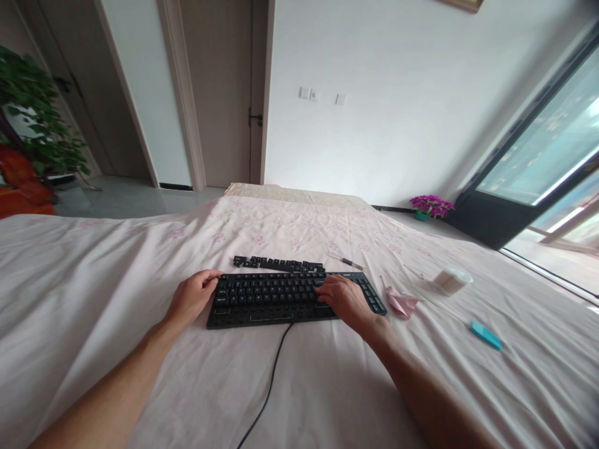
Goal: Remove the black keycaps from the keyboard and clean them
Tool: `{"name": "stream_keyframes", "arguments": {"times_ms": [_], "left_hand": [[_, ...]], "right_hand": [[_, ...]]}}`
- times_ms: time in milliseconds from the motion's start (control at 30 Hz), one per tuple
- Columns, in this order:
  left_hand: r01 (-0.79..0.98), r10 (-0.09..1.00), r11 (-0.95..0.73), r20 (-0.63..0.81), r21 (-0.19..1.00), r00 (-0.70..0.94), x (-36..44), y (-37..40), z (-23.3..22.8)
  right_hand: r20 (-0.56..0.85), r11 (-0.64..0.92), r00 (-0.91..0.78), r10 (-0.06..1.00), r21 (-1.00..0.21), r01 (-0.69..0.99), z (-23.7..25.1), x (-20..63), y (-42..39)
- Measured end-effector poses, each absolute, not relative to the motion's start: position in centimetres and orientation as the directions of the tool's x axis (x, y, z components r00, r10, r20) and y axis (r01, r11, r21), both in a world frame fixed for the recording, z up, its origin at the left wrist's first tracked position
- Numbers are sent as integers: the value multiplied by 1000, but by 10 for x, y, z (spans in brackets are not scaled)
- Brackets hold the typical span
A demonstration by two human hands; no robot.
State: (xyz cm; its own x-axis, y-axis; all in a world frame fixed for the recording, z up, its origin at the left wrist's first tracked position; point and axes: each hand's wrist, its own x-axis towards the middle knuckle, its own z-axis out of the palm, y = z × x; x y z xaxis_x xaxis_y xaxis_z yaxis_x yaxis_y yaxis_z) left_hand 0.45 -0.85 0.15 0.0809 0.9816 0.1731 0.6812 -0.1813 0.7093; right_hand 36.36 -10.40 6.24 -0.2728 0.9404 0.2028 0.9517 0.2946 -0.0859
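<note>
Covering nearly the whole lower view, a bed [93, 293] under a pale pink flowered sheet carries everything at hand. Beyond it stand a white wall, a wooden door, a leafy green plant [37, 118] at the far left and a dark-framed window at the right, with a small pot of purple flowers [431, 206] on the floor by the window.

At the middle of the bed lies a black keyboard [276, 298], lengthwise across the view, its black cable [271, 386] trailing toward the viewer. The left hand [191, 298] rests against the keyboard's left end, fingers curled around the edge and thumb on top, a loose grip on the casing. The right hand [345, 300] lies flat over the keys at the right part, fingers spread and pressing down, pinching nothing.

Just behind the keyboard, a row of loose black keycaps [278, 264] lies on the sheet. To the right of them rests a thin tool with a dark handle [347, 262]. Right of the keyboard sits a crumpled pink cloth [402, 304], then a round clear container [450, 280], and nearer the viewer a small turquoise brush-like object [485, 335].
</note>
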Motion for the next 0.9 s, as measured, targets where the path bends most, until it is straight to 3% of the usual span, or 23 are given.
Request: {"name": "stream_keyframes", "arguments": {"times_ms": [300, 900], "left_hand": [[683, 982, -180, 168, 708, 84, 4, -9, 2], [703, 981, -180, 176, 689, 79, 4, -9, 3]], "right_hand": [[194, 335, -326, 925, -13, 942, 62, 359, -110], [273, 246, -254, 928, 63, 967, 48, 347, -138]]}}
